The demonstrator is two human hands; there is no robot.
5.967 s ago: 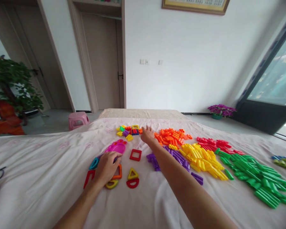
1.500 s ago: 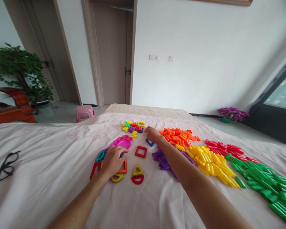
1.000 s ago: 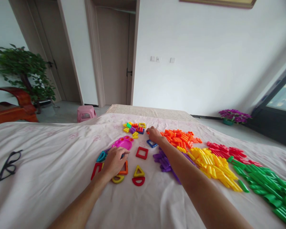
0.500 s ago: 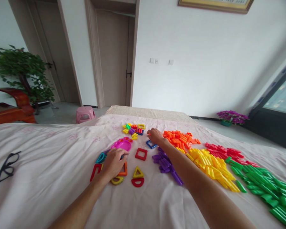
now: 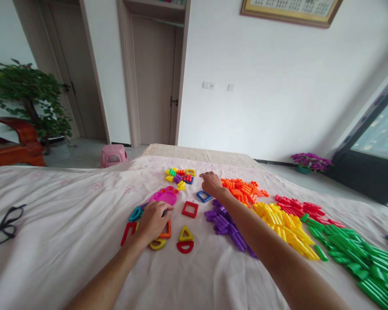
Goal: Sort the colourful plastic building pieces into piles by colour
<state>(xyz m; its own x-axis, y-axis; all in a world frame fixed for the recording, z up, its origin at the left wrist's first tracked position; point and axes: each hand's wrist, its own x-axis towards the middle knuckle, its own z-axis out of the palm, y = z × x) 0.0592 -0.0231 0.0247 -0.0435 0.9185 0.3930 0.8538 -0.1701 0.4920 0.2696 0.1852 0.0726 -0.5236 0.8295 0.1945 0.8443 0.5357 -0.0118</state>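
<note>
My left hand (image 5: 154, 218) rests low over a group of flat coloured shape tiles, fingers loosely bent and apart. Under and around it show a teal tile (image 5: 136, 213), an orange square frame (image 5: 168, 229), a red tile (image 5: 128, 232) and a yellow curved tile (image 5: 158, 244). Just beyond lies a pink paw-shaped tray (image 5: 168, 197). My right hand (image 5: 211, 182) hovers beside the orange block pile (image 5: 244, 189), index finger stretched out to the left, nothing visible in it. Left of it sits a small mixed cluster of blocks (image 5: 177, 176); nearer me is a blue square frame (image 5: 204, 196).
A red square frame (image 5: 190, 209), a yellow triangle (image 5: 186, 234) and a red half-round tile (image 5: 185, 247) lie mid-table. Purple (image 5: 224, 221), yellow (image 5: 286, 226), red (image 5: 300, 206) and green (image 5: 358, 245) block piles spread rightward. Black glasses (image 5: 8, 226) lie far left.
My right hand's fingers have straightened and the orange bit at its fingertips no longer shows. My left hand stays in place. The view has tilted up slightly.
</note>
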